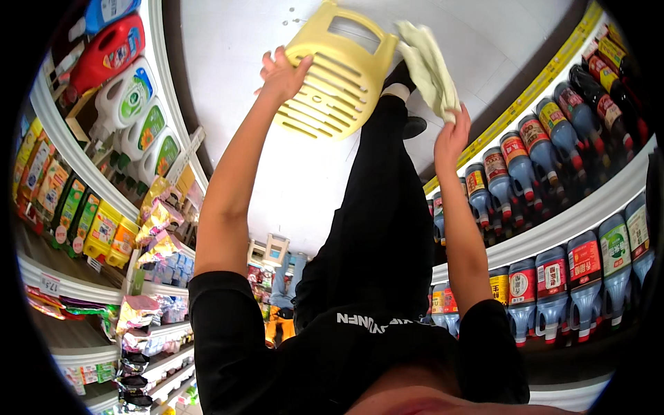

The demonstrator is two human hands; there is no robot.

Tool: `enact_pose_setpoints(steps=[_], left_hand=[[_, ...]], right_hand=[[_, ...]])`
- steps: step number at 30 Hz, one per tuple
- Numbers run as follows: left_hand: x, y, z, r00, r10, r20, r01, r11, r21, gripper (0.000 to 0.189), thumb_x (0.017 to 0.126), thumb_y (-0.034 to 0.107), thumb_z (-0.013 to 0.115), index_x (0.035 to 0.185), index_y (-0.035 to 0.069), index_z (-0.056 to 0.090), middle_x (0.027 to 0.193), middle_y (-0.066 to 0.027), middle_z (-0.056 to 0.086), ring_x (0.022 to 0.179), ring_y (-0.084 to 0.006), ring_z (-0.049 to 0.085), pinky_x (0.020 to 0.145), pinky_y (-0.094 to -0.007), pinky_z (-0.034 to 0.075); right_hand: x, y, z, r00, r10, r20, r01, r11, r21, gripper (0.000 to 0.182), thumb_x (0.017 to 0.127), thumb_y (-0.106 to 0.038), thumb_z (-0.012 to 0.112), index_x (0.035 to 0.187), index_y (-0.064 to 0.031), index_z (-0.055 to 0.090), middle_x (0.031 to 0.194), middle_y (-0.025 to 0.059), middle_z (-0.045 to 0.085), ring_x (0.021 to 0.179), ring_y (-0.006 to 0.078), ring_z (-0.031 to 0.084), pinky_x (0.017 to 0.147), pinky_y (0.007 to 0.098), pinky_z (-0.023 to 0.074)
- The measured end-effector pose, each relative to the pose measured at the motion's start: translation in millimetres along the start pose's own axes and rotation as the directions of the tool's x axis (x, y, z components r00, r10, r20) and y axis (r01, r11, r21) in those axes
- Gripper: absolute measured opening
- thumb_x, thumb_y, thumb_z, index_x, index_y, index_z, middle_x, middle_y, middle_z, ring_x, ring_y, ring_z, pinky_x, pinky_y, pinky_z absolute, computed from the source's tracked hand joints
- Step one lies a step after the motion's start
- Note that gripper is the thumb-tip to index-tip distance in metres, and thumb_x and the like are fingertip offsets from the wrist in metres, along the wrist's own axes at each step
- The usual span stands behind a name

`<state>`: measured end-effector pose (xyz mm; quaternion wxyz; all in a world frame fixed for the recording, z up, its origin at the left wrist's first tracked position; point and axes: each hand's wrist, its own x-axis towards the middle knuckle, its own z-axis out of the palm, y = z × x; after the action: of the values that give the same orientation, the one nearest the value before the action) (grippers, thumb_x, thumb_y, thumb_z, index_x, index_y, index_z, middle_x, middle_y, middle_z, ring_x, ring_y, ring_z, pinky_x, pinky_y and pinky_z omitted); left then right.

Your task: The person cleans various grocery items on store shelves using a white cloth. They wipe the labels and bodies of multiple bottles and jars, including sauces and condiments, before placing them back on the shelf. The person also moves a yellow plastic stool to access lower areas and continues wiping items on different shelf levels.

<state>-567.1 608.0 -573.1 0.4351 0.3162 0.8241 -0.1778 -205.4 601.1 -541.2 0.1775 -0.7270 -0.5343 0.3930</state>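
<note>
A yellow plastic stool [332, 83] with a slotted top and an open handle-like frame is in front of me, over the pale floor. At its left rim is my left hand [282, 75], thumb over the slotted top and fingers spread along the outer edge; whether it grips the rim or only rests there is unclear. To the right of the stool, my right hand [453, 132] pinches one end of a pale green cloth [428, 72]. The rest of the cloth extends beyond the fingers, its far end blurred and close to the stool's frame.
Shelves of dark sauce bottles [513, 150] line the right side. Detergent bottles [124, 93] and packaged goods fill the left shelves [78, 150]. My black-trousered legs [384, 218] stretch across the pale floor [218, 67]. Farther back are light stools [275, 250] and a person in blue trousers [286, 280].
</note>
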Motion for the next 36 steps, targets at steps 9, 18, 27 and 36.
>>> enact_pose_setpoints(steps=[9, 18, 27, 36], left_hand=[[-27, -153, 67, 0.971, -0.168, 0.172, 0.134, 0.972, 0.192, 0.089, 0.083, 0.067, 0.05, 0.145, 0.013, 0.017, 0.145, -0.0229, 0.027, 0.128, -0.0487, 0.036, 0.1, -0.067, 0.027], [-76, -93, 92, 0.801, 0.212, 0.56, -0.479, 0.789, 0.386, 0.112, 0.058, 0.022, 0.088, 0.147, 0.021, 0.02, 0.148, -0.0219, 0.024, 0.133, -0.0493, 0.026, 0.106, -0.054, 0.035], [-45, -138, 113, 0.654, 0.457, 0.603, -0.713, 0.639, 0.289, 0.102, 0.055, 0.032, 0.087, 0.138, 0.01, 0.032, 0.133, -0.0201, 0.041, 0.129, -0.0389, 0.034, 0.112, -0.0492, 0.023], [9, -125, 116, 0.524, 0.473, 0.708, -0.825, 0.489, 0.283, 0.072, 0.083, 0.039, 0.06, 0.14, 0.005, 0.033, 0.138, -0.0249, 0.04, 0.128, -0.0457, 0.036, 0.106, -0.0492, 0.032]], right_hand=[[-167, 57, -91, 0.581, 0.805, 0.118, -0.789, 0.522, 0.326, 0.034, 0.089, 0.0, 0.034, 0.116, -0.0014, 0.056, 0.115, 0.0168, 0.057, 0.092, 0.0268, 0.064, 0.073, 0.0306, 0.0535], [-233, 82, -89, 0.849, 0.529, -0.014, -0.527, 0.843, -0.104, 0.037, 0.084, -0.001, 0.035, 0.116, 0.0044, 0.053, 0.14, 0.0287, 0.036, 0.131, 0.0445, 0.034, 0.11, 0.0472, 0.0255], [-173, 56, -81, 0.887, 0.422, -0.19, -0.419, 0.906, 0.053, 0.04, 0.081, 0.003, 0.033, 0.117, 0.0041, 0.052, 0.141, 0.0253, 0.038, 0.131, 0.0423, 0.036, 0.109, 0.0454, 0.0273], [-173, 52, -50, 0.755, 0.402, -0.519, -0.387, 0.911, 0.143, 0.037, 0.084, 0.0, 0.04, 0.12, 0.0003, 0.051, 0.136, 0.0192, 0.046, 0.125, 0.0386, 0.044, 0.108, 0.0501, 0.029]])
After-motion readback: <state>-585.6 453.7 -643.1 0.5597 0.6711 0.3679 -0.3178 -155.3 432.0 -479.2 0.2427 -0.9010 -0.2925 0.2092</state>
